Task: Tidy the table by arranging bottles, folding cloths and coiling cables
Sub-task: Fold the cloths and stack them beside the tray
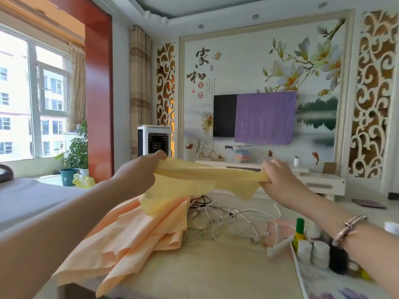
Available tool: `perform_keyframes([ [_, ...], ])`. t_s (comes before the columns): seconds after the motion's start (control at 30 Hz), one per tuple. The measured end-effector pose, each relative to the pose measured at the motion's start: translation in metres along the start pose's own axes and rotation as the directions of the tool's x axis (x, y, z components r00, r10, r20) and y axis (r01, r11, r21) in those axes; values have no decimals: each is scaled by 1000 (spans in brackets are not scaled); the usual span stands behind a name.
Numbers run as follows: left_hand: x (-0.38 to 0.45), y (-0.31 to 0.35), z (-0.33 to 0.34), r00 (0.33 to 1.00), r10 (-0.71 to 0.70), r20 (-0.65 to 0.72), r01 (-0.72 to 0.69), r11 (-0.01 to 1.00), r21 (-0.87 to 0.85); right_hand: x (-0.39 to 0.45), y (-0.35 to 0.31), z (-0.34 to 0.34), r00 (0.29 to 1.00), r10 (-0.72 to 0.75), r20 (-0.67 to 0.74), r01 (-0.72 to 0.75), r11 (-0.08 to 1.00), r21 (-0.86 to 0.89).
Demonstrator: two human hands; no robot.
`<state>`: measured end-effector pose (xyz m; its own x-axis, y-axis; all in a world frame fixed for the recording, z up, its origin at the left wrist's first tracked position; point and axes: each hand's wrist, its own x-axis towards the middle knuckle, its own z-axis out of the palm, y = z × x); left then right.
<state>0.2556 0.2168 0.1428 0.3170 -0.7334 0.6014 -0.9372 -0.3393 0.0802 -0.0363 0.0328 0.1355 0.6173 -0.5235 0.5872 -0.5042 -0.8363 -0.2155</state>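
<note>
The room is a bright living room: a window on the left, a painted wall ahead with a television (224, 115) half covered by a purple cloth (265, 117), and a low white cabinet (319, 182) beneath it.

The pale bench (216, 272) fills the lower part of the view. An orange cloth (133, 231) lies crumpled along its left side, spilling toward the near left corner, not yet folded. Above it, lifted clear of the bench, a yellow cloth (194, 182) is stretched between both hands. The left hand (138, 171) has its fingers curled round one end and the right hand (280, 175) pinches the other, so the top edge is pulled taut while the rest sags. This looks like the start of a fold: holding it up and spread lets the edges be found and squared before it goes down.

Toward the far middle of the bench sits a tangle of white and black cables (233, 219), loose and uncoiled, just beside the orange cloth. Along the right edge small bottles (313, 251) stand close together, a green-capped bottle (300, 231) among them, partly hidden by the right forearm. A bracelet (349, 229) sits on that wrist.
</note>
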Motion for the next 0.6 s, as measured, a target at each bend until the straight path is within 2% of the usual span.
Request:
perform_keyframes([
  [0.03, -10, -6, 4, 984, 21, 175, -23, 1000, 5, -9, 2, 5, 995, -5, 98, 15, 995, -101],
  [0.1, -26, -15, 16, 898, 28, 439, -28, 1000, -7, -25, 3, 14, 966, 21, 259, 35, 978, -207],
  [0.2, -46, -19, 30, 881, 64, 469, 15, 987, -163, -45, 3, 20, 890, 53, 453, 32, 983, -179],
  [0.27, -56, -17, 35, 867, 102, 487, 13, 974, -226, -56, 4, 20, 840, 60, 539, -77, 997, 8],
  [0.37, -70, -20, 43, 852, 53, 521, 192, 894, -405, -69, 7, 22, 794, 40, 607, -267, 919, 290],
  [0.43, -76, -19, 45, 834, 8, 552, 291, 844, -451, -74, 10, 27, 773, 51, 633, -358, 858, 368],
  [0.53, -83, -18, 45, 749, -17, 662, 432, 770, -469, -76, 17, 38, 717, 89, 692, -472, 792, 388],
  [0.6, -88, -18, 46, 669, -13, 743, 497, 751, -435, -76, 21, 46, 641, 121, 758, -588, 712, 384],
])
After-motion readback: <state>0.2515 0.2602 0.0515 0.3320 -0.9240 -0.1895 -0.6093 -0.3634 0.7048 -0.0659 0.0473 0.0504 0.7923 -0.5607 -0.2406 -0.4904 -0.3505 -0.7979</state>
